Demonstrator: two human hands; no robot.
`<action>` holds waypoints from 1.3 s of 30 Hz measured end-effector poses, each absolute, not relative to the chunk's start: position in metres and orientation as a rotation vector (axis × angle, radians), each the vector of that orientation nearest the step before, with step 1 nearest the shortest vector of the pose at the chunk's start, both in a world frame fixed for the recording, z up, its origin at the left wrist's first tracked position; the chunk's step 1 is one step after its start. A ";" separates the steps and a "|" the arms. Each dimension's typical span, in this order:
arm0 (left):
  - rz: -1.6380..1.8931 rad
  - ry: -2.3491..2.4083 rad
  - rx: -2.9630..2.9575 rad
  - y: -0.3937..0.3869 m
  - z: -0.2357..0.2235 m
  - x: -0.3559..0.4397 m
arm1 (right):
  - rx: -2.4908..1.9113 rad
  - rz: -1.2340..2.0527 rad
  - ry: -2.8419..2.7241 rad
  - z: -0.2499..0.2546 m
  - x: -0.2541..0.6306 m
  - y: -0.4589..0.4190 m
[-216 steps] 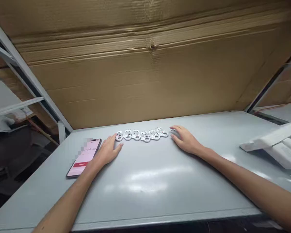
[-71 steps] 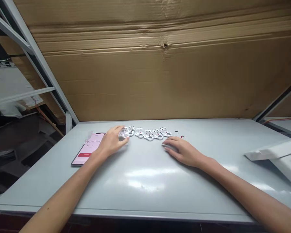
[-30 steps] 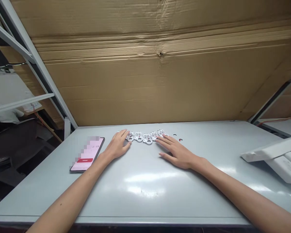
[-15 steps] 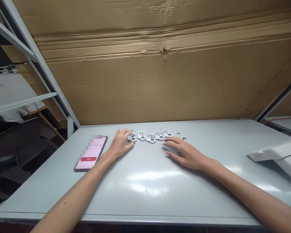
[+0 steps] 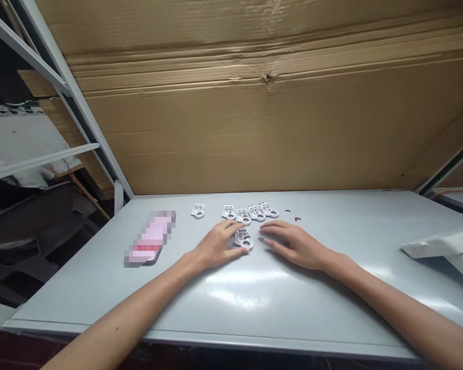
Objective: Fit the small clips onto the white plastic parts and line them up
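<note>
Between the thumb and fingers of my left hand (image 5: pixel 215 247) is a flat white plastic part (image 5: pixel 241 234) with a round hole at one end and a dark strip on it. It lies at the middle of the table. My right hand (image 5: pixel 299 247) rests just right of it, fingers stretched out and apart, holding nothing. Behind both hands several similar white parts (image 5: pixel 256 214) form a close row, with small red spots and short prongs visible on some. One more white part (image 5: pixel 198 210) sits alone to the left. Their exact kind is unclear.
A tiny black piece (image 5: pixel 287 210) and a small red-and-black piece (image 5: pixel 297 219) lie right of the row. A phone (image 5: pixel 154 237), partly pixelated, is on the left. White foam-like blocks (image 5: pixel 440 244) stand at the right edge. Cardboard (image 5: pixel 270 128) walls the back.
My left hand has moved right and nearer, bringing a white part from the row's left end in front of the others. The lone left part is now uncovered. My right hand stays nearly still.
</note>
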State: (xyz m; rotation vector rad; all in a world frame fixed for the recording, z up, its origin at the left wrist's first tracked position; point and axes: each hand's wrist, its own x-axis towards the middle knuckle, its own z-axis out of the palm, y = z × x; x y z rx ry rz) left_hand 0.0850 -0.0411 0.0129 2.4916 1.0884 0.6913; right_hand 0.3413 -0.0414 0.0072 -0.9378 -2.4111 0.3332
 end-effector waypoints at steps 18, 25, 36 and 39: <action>0.703 1.034 2.525 -0.043 0.011 0.086 | -0.793 0.464 -2.446 0.001 0.325 -0.044; 0.684 0.998 2.507 -0.043 0.010 0.086 | -0.843 0.502 -2.299 0.003 0.315 -0.044; 0.699 0.978 2.539 -0.044 0.017 0.086 | -0.928 0.723 -2.003 0.006 0.316 -0.044; 0.714 1.009 2.568 -0.042 0.016 0.083 | -1.022 0.809 -1.833 0.011 0.320 -0.042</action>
